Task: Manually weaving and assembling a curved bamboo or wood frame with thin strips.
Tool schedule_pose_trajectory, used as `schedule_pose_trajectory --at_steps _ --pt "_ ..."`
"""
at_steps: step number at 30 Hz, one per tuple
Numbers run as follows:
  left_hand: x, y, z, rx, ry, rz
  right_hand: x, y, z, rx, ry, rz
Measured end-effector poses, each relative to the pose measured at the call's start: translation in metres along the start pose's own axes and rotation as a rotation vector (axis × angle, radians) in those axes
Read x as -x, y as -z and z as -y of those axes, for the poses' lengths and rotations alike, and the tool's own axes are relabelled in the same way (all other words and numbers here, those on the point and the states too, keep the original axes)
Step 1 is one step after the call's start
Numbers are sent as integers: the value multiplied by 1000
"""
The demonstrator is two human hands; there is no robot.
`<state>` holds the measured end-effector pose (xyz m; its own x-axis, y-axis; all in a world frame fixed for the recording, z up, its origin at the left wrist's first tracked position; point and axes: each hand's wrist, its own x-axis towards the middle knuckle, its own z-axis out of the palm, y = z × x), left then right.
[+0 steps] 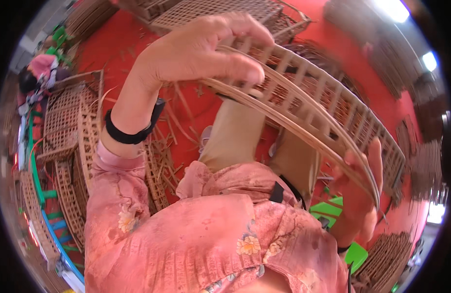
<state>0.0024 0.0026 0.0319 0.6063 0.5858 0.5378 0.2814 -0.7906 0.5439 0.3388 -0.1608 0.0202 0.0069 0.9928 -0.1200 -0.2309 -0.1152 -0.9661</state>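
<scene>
A long woven bamboo lattice panel (328, 102) curves across the middle of the view, bent like an arc with thin strips along its edge. My left hand (201, 49) grips the panel's upper left end, fingers curled over the strips. At the panel's lower right end, my right hand (362, 190) holds the strips, with fingers wrapped around them. A black band (132, 132) sits on my left wrist. Below the panel are my knees in tan trousers (235, 136).
Finished lattice frames (69, 127) are stacked at the left on the red floor (113, 49), with loose bamboo strips (162, 156) scattered beside them. More woven pieces (220, 10) lie at the top. A green stool (333, 210) is under me. Another person (35, 73) sits far left.
</scene>
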Motion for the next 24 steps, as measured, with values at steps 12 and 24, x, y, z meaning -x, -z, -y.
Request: schedule_pose_trajectory --at_steps 12,24 --pt "-65 -52 -63 354 260 706 -29 54 -23 -598 360 442" --pt "-97 -100 -73 375 310 580 -23 72 -26 -784 201 75"
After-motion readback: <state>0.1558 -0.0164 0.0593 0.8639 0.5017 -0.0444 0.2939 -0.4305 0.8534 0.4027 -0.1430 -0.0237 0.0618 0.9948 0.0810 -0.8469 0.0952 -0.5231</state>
